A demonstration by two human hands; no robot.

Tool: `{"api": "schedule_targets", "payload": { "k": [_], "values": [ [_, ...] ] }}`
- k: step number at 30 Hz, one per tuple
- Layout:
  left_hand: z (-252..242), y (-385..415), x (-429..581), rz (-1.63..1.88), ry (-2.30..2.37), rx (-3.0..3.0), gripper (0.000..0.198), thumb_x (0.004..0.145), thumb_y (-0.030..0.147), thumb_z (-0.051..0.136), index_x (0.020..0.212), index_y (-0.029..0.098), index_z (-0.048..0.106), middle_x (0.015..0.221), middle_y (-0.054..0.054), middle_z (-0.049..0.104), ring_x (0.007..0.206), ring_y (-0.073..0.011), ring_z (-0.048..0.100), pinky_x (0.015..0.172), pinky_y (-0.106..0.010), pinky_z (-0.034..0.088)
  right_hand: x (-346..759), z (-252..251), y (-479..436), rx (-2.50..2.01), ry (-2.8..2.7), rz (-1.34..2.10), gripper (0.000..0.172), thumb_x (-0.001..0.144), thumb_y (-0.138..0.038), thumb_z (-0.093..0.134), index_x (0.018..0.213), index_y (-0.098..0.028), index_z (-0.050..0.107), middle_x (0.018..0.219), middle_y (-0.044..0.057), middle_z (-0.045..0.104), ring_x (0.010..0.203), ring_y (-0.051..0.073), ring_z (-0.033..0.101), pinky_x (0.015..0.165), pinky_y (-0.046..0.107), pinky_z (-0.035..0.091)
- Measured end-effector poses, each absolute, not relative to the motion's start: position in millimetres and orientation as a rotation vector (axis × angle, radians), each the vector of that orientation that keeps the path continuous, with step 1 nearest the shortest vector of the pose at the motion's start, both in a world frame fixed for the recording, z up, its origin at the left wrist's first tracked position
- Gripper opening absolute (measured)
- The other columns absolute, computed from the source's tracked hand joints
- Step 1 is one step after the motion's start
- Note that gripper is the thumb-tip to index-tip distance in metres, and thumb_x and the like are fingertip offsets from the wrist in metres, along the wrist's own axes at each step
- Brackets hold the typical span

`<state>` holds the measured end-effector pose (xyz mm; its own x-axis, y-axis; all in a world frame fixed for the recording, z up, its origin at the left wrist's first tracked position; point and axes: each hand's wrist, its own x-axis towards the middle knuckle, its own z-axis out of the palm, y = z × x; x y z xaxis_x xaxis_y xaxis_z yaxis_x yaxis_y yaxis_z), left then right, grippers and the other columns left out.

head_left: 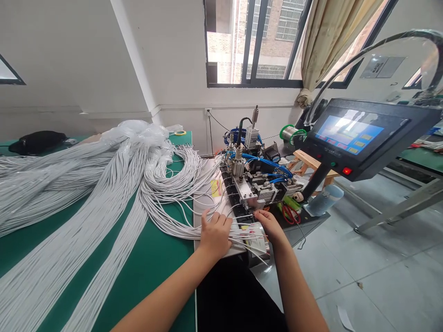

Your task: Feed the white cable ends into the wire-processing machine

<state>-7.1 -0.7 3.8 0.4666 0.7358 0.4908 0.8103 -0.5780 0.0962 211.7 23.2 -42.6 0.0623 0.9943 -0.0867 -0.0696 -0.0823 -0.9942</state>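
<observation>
My left hand (pixel 215 234) lies over a bundle of white cables (pixel 173 227), its fingers bent around them, and the cables come out on its other side. Their loose ends (pixel 247 234) fan out to the right, some with coloured wire tips. By the black track (pixel 238 207) of a benchtop machine (pixel 247 184), my right hand (pixel 270 225) is closed in a pinch on the end of one white cable (pixel 242 216). The fingertips partly hide that end. Several single cables run across the white board (pixel 204 203) to the track.
Long white cable bundles (pixel 104 207) cover much of the green table (pixel 166 281). A lit control screen (pixel 349 131) stands on a post at right. Near my right hand lie red-handled scissors (pixel 290 214) and a clear plastic cup (pixel 323 200). A wire spool (pixel 292 133) sits behind.
</observation>
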Motion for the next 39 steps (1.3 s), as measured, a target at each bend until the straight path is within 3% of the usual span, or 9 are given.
{"api": "schedule_targets", "payload": {
  "k": [9,18,23,26,35,39],
  "values": [
    [6.7,-2.5,-7.5,-0.717,-1.399,-2.587,0.037,0.058,0.014,0.060,0.093,0.023,0.062,0.088,-0.005,0.066,0.093,-0.0259,0.054,0.105,-0.054,0.016,211.9,-44.3,7.9,-1.312,-1.090,1.039,0.042,0.068,-0.053,0.068,0.057,-0.018,0.048,0.054,-0.005,0.041,0.052,0.010,0.033,0.050,0.023,0.025],
    [4.7,-2.2,-10.1,-0.804,-1.349,-2.591,0.046,0.062,0.011,0.059,0.106,0.023,0.060,0.110,-0.006,0.065,0.103,-0.0267,0.053,0.107,-0.057,0.010,214.0,-19.2,-19.0,-1.413,-1.208,0.750,0.036,0.081,-0.051,0.058,0.069,-0.017,0.060,0.059,-0.001,0.049,0.057,0.014,0.044,0.054,0.025,0.034],
    [2.6,-2.0,-12.1,-0.933,-1.159,-2.578,0.041,0.075,0.008,0.050,0.111,0.024,0.059,0.099,-0.002,0.068,0.090,-0.0209,0.059,0.102,-0.051,0.020,218.6,-5.4,-38.5,-1.391,-1.308,0.823,0.034,0.079,-0.051,0.061,0.082,-0.017,0.067,0.070,0.003,0.062,0.063,0.017,0.053,0.057,0.026,0.041],
    [2.8,-1.9,-13.1,-0.959,-1.068,-2.585,0.038,0.080,0.007,0.046,0.112,0.022,0.059,0.093,-0.002,0.069,0.083,-0.0180,0.060,0.096,-0.044,0.025,217.7,6.2,-48.6,-1.373,-1.485,0.813,0.031,0.077,-0.047,0.066,0.089,-0.019,0.071,0.076,0.004,0.065,0.059,0.016,0.051,0.053,0.027,0.041],
    [-1.5,2.1,-16.1,-0.948,-0.912,-2.653,0.046,0.074,0.005,0.044,0.116,0.018,0.056,0.089,-0.004,0.068,0.078,-0.0172,0.060,0.091,-0.040,0.027,200.1,16.7,-47.2,-1.380,-1.555,0.720,0.024,0.082,-0.042,0.062,0.087,-0.021,0.072,0.081,0.005,0.069,0.068,0.019,0.057,0.060,0.029,0.043],
    [-3.7,3.0,-16.0,-0.927,-0.917,-2.643,0.043,0.077,0.007,0.044,0.115,0.019,0.057,0.089,-0.003,0.068,0.076,-0.0168,0.061,0.091,-0.039,0.027,196.6,16.7,-46.0,-1.342,-1.593,0.721,0.022,0.081,-0.041,0.063,0.086,-0.021,0.072,0.080,0.005,0.069,0.064,0.018,0.056,0.057,0.028,0.043]
  ]
}}
